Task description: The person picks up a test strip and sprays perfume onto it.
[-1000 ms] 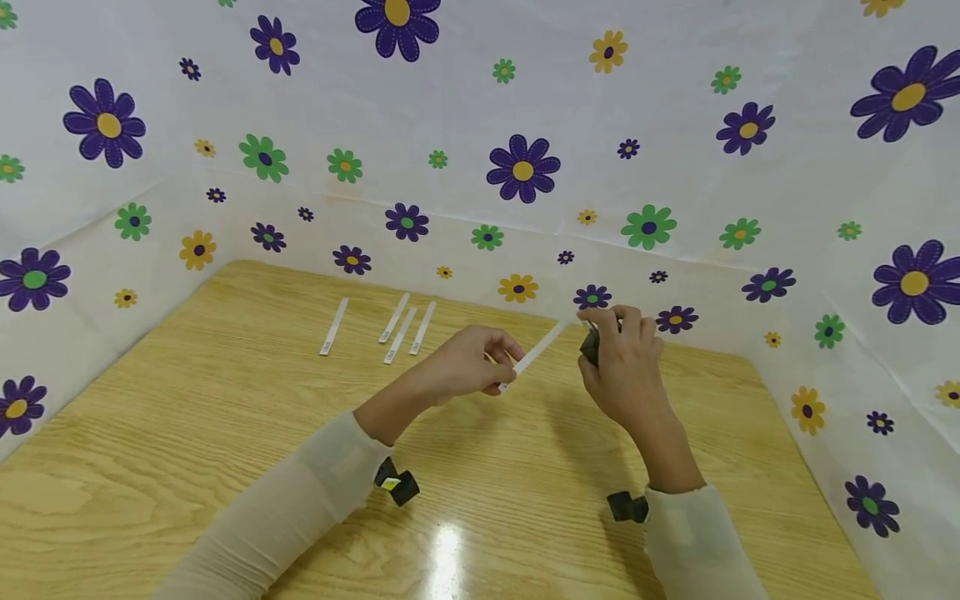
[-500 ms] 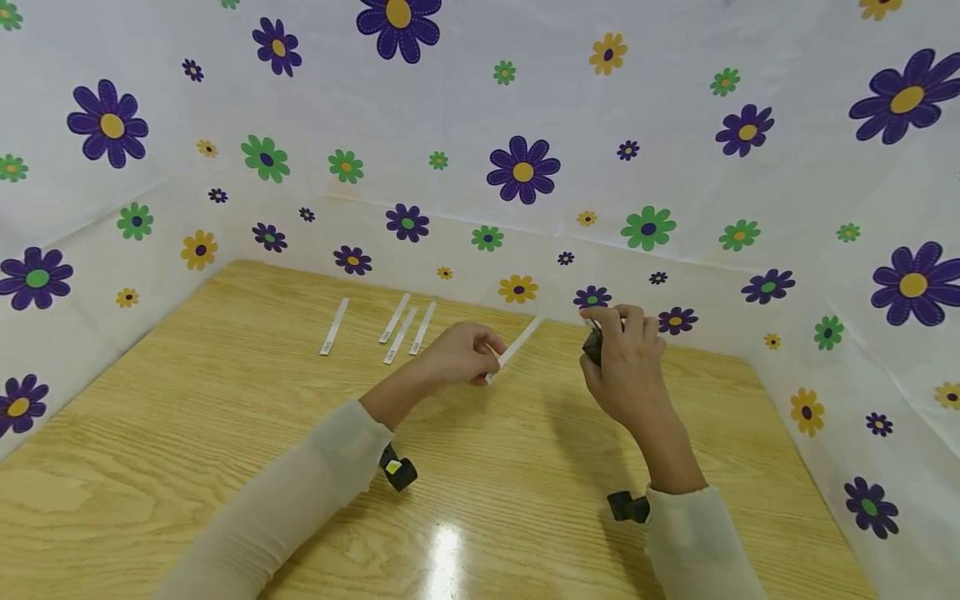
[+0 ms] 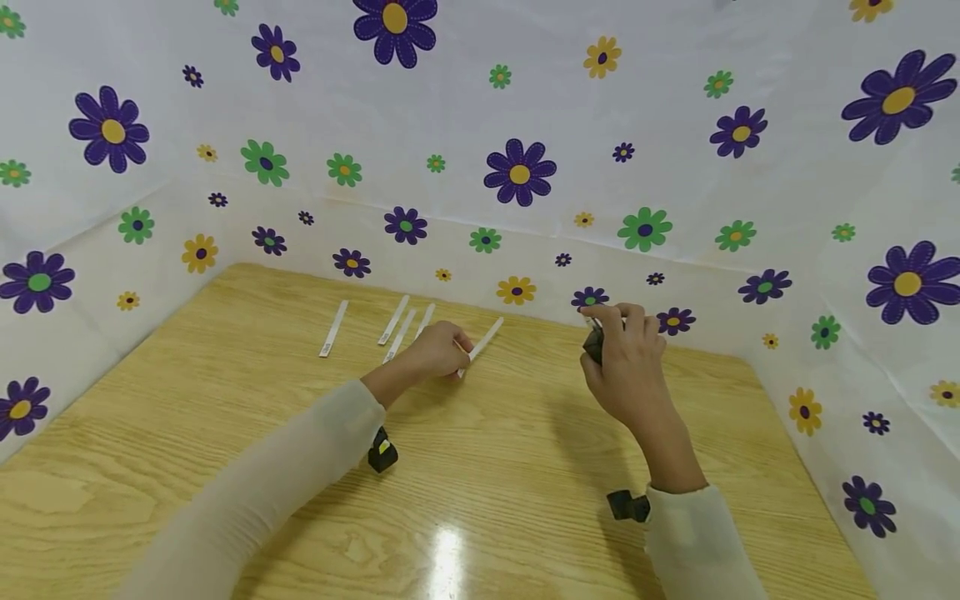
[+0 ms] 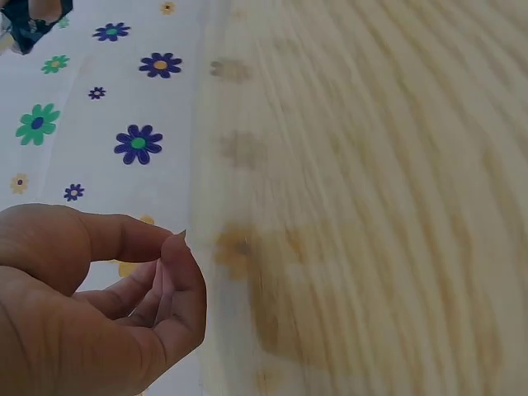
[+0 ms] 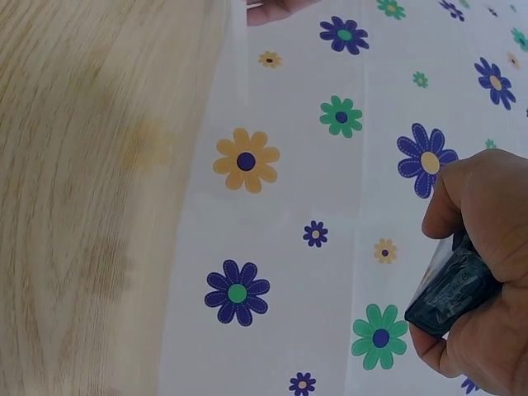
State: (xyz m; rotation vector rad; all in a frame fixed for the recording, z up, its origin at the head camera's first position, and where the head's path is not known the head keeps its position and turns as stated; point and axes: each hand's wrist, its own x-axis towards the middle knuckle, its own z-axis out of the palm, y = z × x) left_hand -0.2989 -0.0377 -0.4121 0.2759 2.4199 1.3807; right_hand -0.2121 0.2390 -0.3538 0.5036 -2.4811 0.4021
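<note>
My left hand [image 3: 438, 348] pinches the lower end of a slim white strip [image 3: 487, 340], which slants up to the right above the table. In the left wrist view, the thumb and fingertips of that hand meet; the strip is hard to make out there. Just left of the hand lie several similar strips [image 3: 393, 320] with small printed marks at their near ends, one partly covered by the hand. Over at the right, my right hand [image 3: 626, 362] grips a dark, wrapped, block-like object [image 5: 454, 289]. Its exact kind is unclear, and the fingers hide much of it.
The wood-grain table [image 3: 480, 467] meets a white flower-printed cloth [image 3: 450, 108] at the back and both sides. One strip [image 3: 333, 329] lies apart at the far left. Black wrist cameras [image 3: 382, 452] hang under both sleeves.
My left hand has moved left with the strip, towards the strips lying on the table, and now partly covers one. The right hand has stayed in place, holding the dark object.
</note>
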